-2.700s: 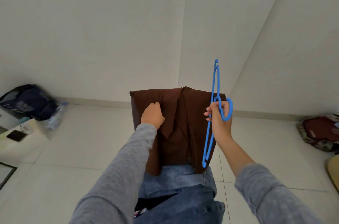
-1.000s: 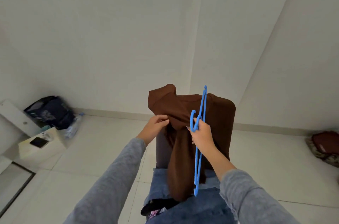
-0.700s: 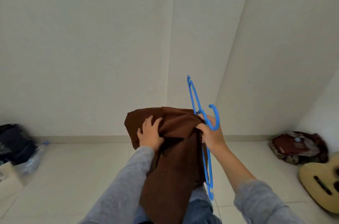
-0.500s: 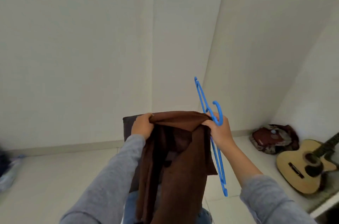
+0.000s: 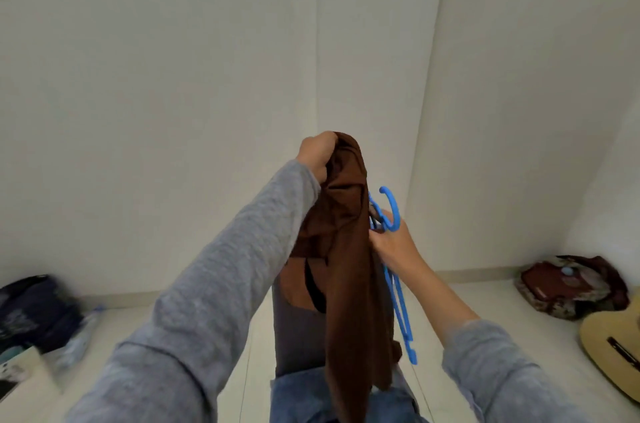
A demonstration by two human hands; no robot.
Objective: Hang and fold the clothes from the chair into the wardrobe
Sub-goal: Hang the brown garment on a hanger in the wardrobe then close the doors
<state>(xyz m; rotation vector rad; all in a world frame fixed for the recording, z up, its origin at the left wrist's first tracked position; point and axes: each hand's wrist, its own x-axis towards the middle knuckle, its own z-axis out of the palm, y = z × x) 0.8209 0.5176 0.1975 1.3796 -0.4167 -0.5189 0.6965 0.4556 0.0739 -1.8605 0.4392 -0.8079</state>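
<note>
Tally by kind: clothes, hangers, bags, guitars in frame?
Clothes: 2, brown garment and jeans
Hangers: 1, blue hanger
Bags: 2, dark bag and red bag
Guitars: 1, guitar
Total: 6

Raised on an outstretched arm, the left hand [image 5: 317, 154] is clenching the top of the garment [image 5: 346, 267]; lower down, the right hand [image 5: 391, 242] is gripping the hanger [image 5: 401, 312] just below its hook.

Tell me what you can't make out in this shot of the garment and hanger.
Head view:
Hanger: one arm hidden behind the garment.
Left hand: fingers buried in garment folds.
Guitar: cut off by the right edge.
Bag at left: blurred.
Wardrobe: out of frame.
</note>
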